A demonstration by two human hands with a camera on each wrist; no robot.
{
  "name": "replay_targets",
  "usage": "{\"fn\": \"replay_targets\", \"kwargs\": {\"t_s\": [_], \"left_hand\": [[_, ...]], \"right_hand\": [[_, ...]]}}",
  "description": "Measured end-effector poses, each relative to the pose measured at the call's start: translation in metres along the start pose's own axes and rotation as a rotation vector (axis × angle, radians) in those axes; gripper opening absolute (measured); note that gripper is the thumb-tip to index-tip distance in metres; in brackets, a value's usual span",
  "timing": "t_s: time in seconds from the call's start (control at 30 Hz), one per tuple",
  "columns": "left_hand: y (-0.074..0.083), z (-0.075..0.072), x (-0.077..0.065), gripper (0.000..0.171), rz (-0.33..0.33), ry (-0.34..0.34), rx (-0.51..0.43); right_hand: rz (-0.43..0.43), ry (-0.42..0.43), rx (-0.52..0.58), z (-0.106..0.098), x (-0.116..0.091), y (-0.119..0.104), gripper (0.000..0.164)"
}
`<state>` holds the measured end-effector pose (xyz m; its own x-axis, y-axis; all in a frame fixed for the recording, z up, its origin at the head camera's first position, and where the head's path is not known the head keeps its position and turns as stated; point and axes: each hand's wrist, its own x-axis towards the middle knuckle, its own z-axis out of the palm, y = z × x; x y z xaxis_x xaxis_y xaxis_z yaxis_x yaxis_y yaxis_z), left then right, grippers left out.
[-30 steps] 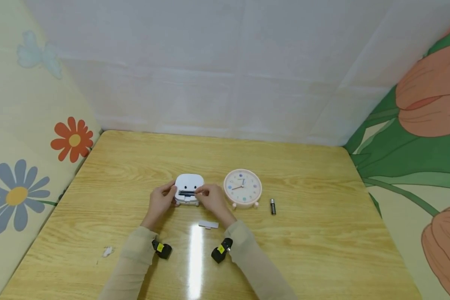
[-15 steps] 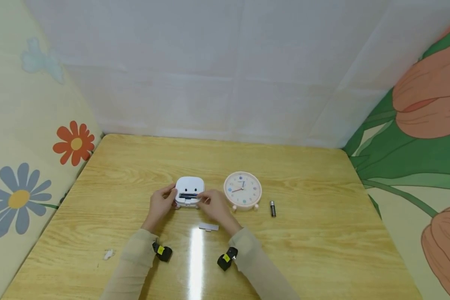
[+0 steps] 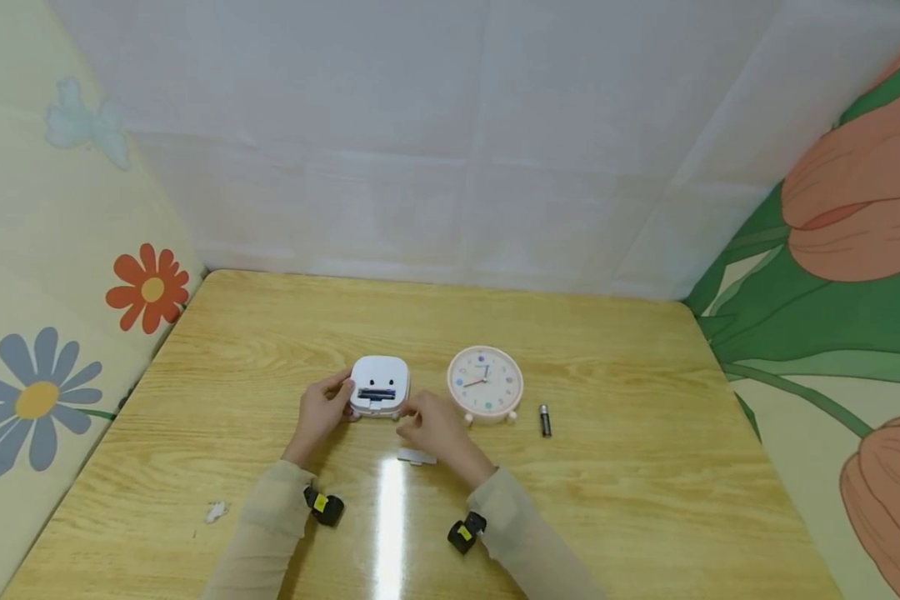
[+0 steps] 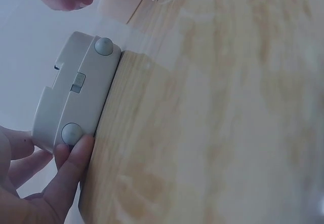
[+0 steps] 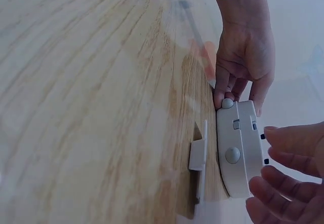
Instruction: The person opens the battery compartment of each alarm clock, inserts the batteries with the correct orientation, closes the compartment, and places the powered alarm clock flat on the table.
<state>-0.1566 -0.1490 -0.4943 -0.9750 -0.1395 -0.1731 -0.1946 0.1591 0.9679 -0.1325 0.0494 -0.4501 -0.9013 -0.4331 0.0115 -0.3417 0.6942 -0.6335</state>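
A white alarm clock [image 3: 379, 372] lies back side up on the table, with two black knobs and two ball feet showing. In its uncovered battery slot sits a dark battery [image 3: 377, 395]. My left hand [image 3: 321, 419] grips the clock's left edge, thumb on one side and fingers on the other, as the left wrist view shows too. Beside the clock's right edge is my right hand [image 3: 438, 427], fingers loosely bent and holding nothing; the right wrist view has its fingertips [image 5: 273, 176] close to the knobs. A white battery cover [image 3: 417, 457] lies in front of the clock.
A round pink alarm clock [image 3: 485, 383] with its dial up is right of my right hand. Farther right lies a loose black battery [image 3: 545, 421]. A small white scrap [image 3: 216, 511] is at the table's front left. A white cloth [image 3: 450, 142] hangs behind the table.
My right hand has drawn away from the battery slot, back and to the right, and its fingers have come off the battery. My left hand still holds the clock.
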Motion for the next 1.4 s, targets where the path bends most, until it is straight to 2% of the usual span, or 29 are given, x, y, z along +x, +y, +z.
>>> {"fn": "replay_targets", "kwargs": {"t_s": [0.27,0.57,0.67,0.8,1.03,1.17,1.4], "left_hand": [[0.004,0.001,0.003,0.034,0.023,-0.005,-0.002],[-0.004,0.002,0.001,0.035,-0.006,-0.008,-0.045],[-0.007,0.002,-0.001,0.035,-0.018,-0.009,-0.029],[-0.008,0.001,-0.004,0.036,-0.023,-0.011,-0.009],[-0.012,-0.002,-0.01,0.037,-0.054,-0.014,0.002],[-0.012,-0.002,-0.008,0.036,-0.035,-0.007,0.022],[-0.011,0.001,-0.002,0.034,-0.005,0.012,0.035]], "right_hand": [[-0.046,-0.056,-0.213,-0.002,-0.008,0.002,0.019],[-0.059,-0.159,-0.349,0.004,-0.02,0.007,0.016],[-0.065,-0.186,-0.373,0.006,-0.024,0.008,0.016],[-0.09,-0.177,-0.391,0.009,-0.027,0.009,0.015],[-0.166,-0.194,-0.428,0.014,-0.034,0.008,0.014],[-0.189,-0.168,-0.457,0.017,-0.036,0.009,0.013],[-0.182,-0.139,-0.475,0.016,-0.035,0.007,0.009]]}}
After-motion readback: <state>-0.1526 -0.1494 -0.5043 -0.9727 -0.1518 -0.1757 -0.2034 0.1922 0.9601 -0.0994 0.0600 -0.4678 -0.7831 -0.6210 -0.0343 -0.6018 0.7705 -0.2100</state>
